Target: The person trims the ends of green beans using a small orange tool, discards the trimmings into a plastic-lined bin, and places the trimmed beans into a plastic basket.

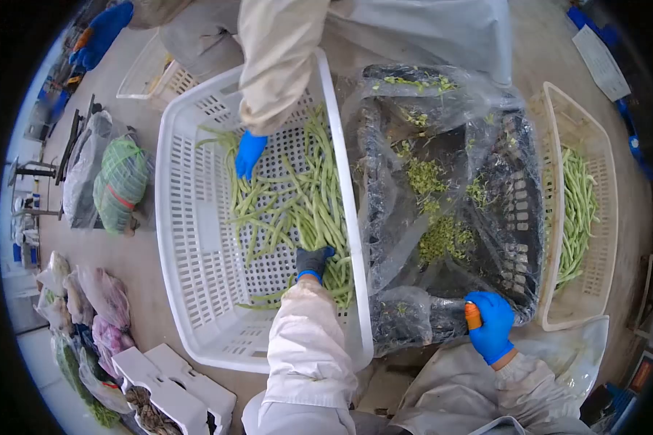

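Note:
My left hand (313,262), in a dark glove over a blue one, is curled among the green beans (319,206) in a large white slotted crate (196,217); its fingertips are partly hidden by the beans. My right hand (492,322), in a blue glove, is closed around an orange-handled tool (473,315). The tool's working end is not visible. That hand is at the near right corner of a dark crate (519,272) lined with clear plastic, where small green trimmings (442,239) lie.
Across from me, a co-worker's blue-gloved hand (249,154) reaches into the white crate. A cream basket (609,217) with more green beans (577,210) stands at right. On the left floor are bagged vegetables (121,181), several plastic bags (101,290) and a white stool (174,384).

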{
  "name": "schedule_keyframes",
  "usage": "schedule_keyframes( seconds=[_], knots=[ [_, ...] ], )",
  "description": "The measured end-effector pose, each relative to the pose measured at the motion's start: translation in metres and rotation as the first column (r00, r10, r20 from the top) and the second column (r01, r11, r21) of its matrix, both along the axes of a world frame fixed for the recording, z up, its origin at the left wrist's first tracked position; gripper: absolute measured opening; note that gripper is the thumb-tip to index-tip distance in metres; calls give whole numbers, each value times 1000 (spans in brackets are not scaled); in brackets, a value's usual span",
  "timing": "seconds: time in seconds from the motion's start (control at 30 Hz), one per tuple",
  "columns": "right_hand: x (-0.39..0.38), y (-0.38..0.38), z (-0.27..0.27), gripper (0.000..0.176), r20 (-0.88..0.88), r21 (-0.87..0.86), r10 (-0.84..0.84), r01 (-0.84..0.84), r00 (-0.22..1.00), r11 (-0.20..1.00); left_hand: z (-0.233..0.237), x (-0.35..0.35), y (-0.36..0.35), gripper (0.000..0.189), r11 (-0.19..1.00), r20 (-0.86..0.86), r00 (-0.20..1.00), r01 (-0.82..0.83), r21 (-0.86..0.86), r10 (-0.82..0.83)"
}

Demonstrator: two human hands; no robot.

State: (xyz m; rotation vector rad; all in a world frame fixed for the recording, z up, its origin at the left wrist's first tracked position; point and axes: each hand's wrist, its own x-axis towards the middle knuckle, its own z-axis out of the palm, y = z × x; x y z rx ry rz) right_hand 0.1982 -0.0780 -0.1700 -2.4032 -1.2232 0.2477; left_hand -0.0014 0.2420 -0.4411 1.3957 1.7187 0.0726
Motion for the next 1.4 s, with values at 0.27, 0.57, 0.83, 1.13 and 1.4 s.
schedule_keyframes(
  seconds=[0.27, 0.57, 0.83, 1.13, 1.4],
  knots=[
    [0, -2, 1, 18, -51, 8, 1, 0, 999, 1000, 92, -48, 32, 48, 969, 392, 905, -71, -238, 162],
    [-1, -8, -6, 12, -29, 74, -1, 3, 1000, 997, 193, -91, 80, 46, 938, 416, 874, 326, -117, -252],
    [1, -12, -6, 16, -65, 72, -24, 28, 998, 997, 280, -101, 81, 53, 895, -63, 919, 394, 209, -390],
    [2, -24, -11, 14, -181, 193, -38, 73, 983, 978, 375, -89, 52, 38, 964, 726, 673, -72, 256, -142],
    [-19, -4, 93, 26, -384, 552, 160, 87, 909, 829, 440, -45, -61, 26, 983, 975, 190, 116, -142, 118]
  ],
)
